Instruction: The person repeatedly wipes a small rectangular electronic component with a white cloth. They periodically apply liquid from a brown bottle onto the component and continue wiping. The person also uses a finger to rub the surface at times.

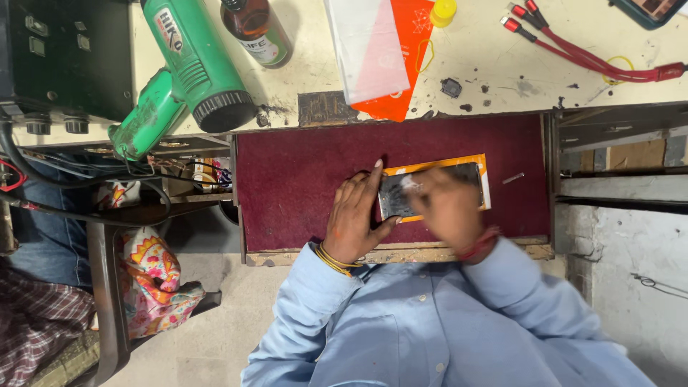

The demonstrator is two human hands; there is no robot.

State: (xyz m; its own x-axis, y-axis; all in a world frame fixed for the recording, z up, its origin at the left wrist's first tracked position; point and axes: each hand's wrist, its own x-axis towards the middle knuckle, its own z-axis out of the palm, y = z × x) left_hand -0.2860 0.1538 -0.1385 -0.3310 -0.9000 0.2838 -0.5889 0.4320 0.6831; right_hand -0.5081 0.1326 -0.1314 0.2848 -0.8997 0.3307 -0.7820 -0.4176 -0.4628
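A phone (459, 178) with a dark glossy screen and an orange edge lies flat on a maroon felt pad (301, 179). My left hand (355, 218) rests on the pad and steadies the phone's left end, index finger stretched along its edge. My right hand (448, 208) is blurred with motion and lies over the middle of the screen; whether it holds anything, such as a cloth, I cannot tell. Both arms wear light blue sleeves.
A green heat gun (188, 68), a brown glass bottle (256, 29), an orange and white plastic packet (383, 54), a yellow cap (443, 11) and red cables (573, 50) lie on the cream worktop behind the pad. A small metal piece (513, 178) lies right of the phone. Another person's legs (36, 287) are at left.
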